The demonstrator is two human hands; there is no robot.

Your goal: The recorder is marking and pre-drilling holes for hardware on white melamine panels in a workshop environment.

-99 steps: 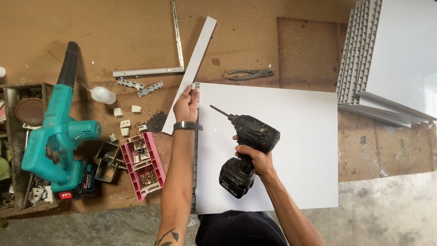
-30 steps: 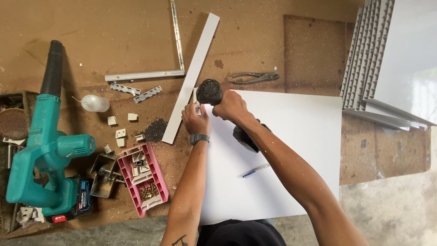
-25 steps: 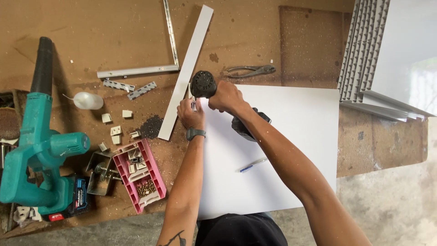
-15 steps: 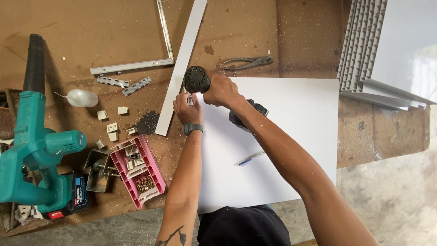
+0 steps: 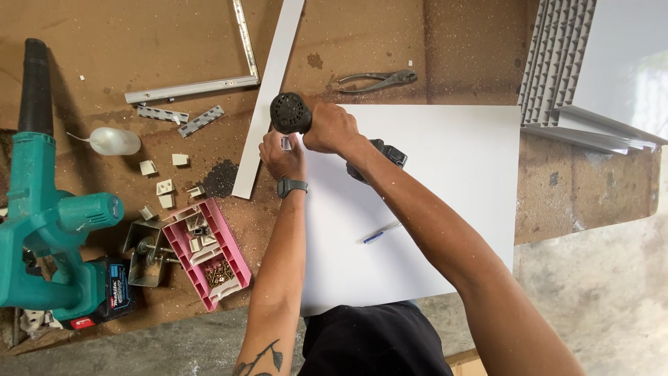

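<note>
- The right hand [image 5: 332, 127] was clenched round a black drill [image 5: 292, 115], held upright with its round, vented rear end facing the camera; the battery base [image 5: 381, 154] showed beneath the forearm.
- The left hand [image 5: 282, 154], a dark watch on its wrist, was pinched on a small white bracket [image 5: 286, 143] just below the drill, at the upper left corner of the panel [image 5: 445, 195]; the bit's contact point was hidden, so seating could not be confirmed.
- The panel was smooth, white and rectangular, lying flat on a brown, sawdust-strewn bench [image 5: 139, 42].
- A blue-tipped pen [image 5: 380, 232] lay on the panel, near the right forearm.
- A long white strip [image 5: 268, 104] ran diagonally just left of the hands.
- Steel pliers [image 5: 376, 79] lay above the panel.
- A pink plastic tray [image 5: 205, 252] held screws and white fittings; loose white blocks lay scattered above it.
- A teal blower [image 5: 49, 223] with a black nozzle lay at the far left, well apart from the hands.
- Ribbed grey panels [image 5: 557, 63] were stacked at the upper right.
</note>
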